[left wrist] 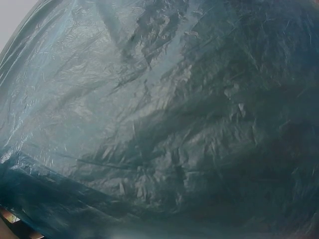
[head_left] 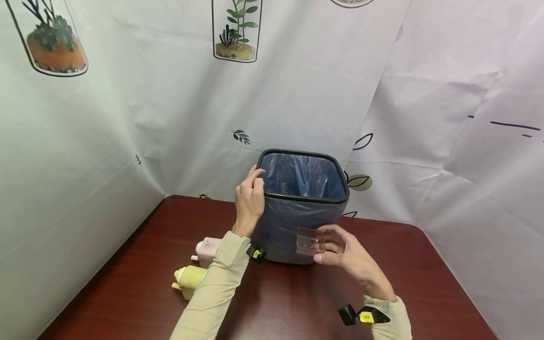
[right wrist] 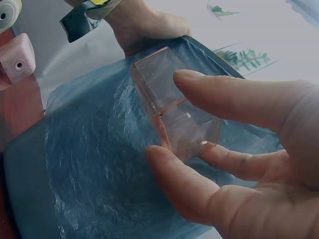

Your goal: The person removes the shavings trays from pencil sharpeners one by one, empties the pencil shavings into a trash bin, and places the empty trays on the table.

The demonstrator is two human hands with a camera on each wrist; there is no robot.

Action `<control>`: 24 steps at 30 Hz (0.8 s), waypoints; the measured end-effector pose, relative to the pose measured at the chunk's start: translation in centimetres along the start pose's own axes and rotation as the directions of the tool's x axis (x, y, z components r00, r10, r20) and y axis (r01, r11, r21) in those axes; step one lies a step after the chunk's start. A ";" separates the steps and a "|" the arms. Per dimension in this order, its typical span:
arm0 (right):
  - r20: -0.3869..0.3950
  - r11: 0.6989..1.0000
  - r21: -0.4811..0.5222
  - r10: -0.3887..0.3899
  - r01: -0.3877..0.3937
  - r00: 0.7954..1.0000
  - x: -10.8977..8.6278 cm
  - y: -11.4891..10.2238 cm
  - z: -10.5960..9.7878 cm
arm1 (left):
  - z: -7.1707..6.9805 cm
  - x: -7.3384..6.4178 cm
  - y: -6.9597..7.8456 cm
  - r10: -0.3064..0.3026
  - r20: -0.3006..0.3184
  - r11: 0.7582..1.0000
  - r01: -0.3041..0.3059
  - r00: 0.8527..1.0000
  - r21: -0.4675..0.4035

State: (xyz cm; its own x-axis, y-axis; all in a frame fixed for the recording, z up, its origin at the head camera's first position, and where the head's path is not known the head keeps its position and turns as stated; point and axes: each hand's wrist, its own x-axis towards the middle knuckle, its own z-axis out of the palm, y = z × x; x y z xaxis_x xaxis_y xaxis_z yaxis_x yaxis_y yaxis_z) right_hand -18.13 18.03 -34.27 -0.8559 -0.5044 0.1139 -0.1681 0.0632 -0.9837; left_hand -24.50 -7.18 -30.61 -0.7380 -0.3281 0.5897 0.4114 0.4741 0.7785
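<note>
A dark bin (head_left: 293, 231) with a bluish plastic liner (head_left: 306, 177) stands on the table, the liner folded down over its outside. At the left of the bin's black rim, my left hand (head_left: 250, 200) grips the edge with its fingers bent over it. In front of the bin, my right hand (head_left: 346, 255) holds a small see-through pinkish plastic holder (right wrist: 164, 99) between thumb and fingers. The holder has angled walls and overlaps the bin's front in the head view. Liner plastic (left wrist: 159, 119) fills the left wrist view, so the left fingers are hidden there.
Left of the bin, a pink bottle-like container (head_left: 207, 250) and a yellow one (head_left: 189, 278) lie on the reddish-brown table (head_left: 127, 278), partly behind the left sleeve. White printed sheets (head_left: 178, 104) hang close behind and beside the table.
</note>
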 end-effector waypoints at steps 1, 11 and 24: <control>0.002 1.000 0.002 -0.001 0.001 1.000 0.0 0.0 0.0 | 0.0 0.0 0.0 0.001 0.001 1.000 -0.001 1.000 -0.002; 0.054 0.999 -0.030 0.027 -0.025 0.998 0.0 0.4 -0.2 | 0.0 -0.1 0.0 -0.008 0.011 1.000 0.008 1.000 0.002; 0.082 0.997 -0.056 0.052 -0.047 0.995 0.3 0.9 -0.3 | 0.0 0.0 -0.1 -0.010 0.011 1.000 0.010 1.000 0.008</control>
State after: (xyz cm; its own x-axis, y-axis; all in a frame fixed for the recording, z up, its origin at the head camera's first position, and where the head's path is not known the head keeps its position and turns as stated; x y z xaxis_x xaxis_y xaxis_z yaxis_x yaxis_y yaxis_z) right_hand -18.64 18.20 -35.10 -0.8208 -0.5690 0.0510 -0.1546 0.1352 -0.9787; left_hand -24.56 -7.24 -30.65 -0.7479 -0.3241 0.5793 0.3997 0.4770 0.7828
